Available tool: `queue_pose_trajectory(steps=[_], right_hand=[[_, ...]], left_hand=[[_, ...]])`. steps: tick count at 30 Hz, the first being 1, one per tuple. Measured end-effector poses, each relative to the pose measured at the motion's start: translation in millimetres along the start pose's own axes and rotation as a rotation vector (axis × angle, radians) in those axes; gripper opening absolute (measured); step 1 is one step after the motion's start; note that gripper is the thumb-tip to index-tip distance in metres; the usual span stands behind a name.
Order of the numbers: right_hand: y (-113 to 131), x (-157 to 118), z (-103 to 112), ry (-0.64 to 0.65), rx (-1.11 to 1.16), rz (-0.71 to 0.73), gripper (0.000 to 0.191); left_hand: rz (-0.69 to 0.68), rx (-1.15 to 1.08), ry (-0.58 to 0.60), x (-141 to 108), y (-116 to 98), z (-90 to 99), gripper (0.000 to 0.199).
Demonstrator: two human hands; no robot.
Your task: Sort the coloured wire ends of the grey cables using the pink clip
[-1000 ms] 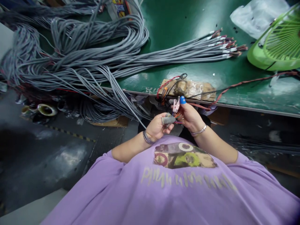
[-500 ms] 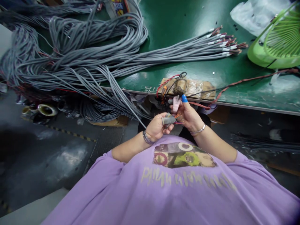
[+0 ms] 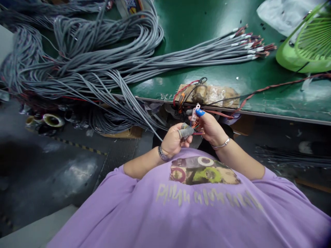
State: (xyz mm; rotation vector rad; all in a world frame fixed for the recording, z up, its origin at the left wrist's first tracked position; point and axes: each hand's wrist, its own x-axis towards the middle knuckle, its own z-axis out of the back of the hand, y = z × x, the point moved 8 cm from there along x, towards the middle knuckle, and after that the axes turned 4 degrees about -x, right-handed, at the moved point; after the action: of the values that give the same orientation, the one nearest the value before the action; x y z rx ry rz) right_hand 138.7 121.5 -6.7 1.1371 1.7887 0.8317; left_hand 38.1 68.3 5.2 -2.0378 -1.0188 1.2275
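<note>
My left hand (image 3: 172, 140) is closed in a pinch on the end of a grey cable (image 3: 157, 135), grey covers on its thumb and a finger. Thin coloured wires (image 3: 197, 129) fan out of that end toward my right hand (image 3: 211, 130). Between the right thumb, under a blue finger cot (image 3: 200, 112), and the fingers is a small pale pink piece with holes (image 3: 196, 112). Its lower part is hidden by my fingers. The two hands are close together in front of the bench edge, and I cannot tell whether the wires touch the pink piece.
A large heap of grey cables (image 3: 103, 62) covers the left of the green bench (image 3: 219, 17). Their stripped ends (image 3: 258, 46) point right, toward a green fan (image 3: 292, 57) and a plastic bag (image 3: 279, 15). A taped wooden block (image 3: 219, 95) lies at the front edge, beside red and black leads.
The pink piece has turned in my right fingers, so its holes now show, and the blue-covered thumb has tilted down across it. My left hand has hardly moved.
</note>
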Motion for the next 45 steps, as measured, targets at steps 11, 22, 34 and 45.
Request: queue_pose_trajectory(steps=[11, 22, 34, 45], right_hand=[[4, 7, 5, -0.076, -0.008, 0.003, 0.057], [2, 7, 4, -0.111, 0.138, -0.013, 0.049], [-2, 2, 0, -0.025, 0.212, -0.119, 0.056], [-1, 0, 2, -0.062, 0.167, -0.099, 0.027]], left_hand=[[-0.016, -0.012, -0.019, 6, -3, 0.6, 0.037], [0.01, -0.011, -0.014, 7, 3, -0.5, 0.034], [-0.028, -0.036, -0.026, -7, 1, 1.7, 0.036], [-0.034, -0.098, -0.065, -2, 1, 1.3, 0.039]])
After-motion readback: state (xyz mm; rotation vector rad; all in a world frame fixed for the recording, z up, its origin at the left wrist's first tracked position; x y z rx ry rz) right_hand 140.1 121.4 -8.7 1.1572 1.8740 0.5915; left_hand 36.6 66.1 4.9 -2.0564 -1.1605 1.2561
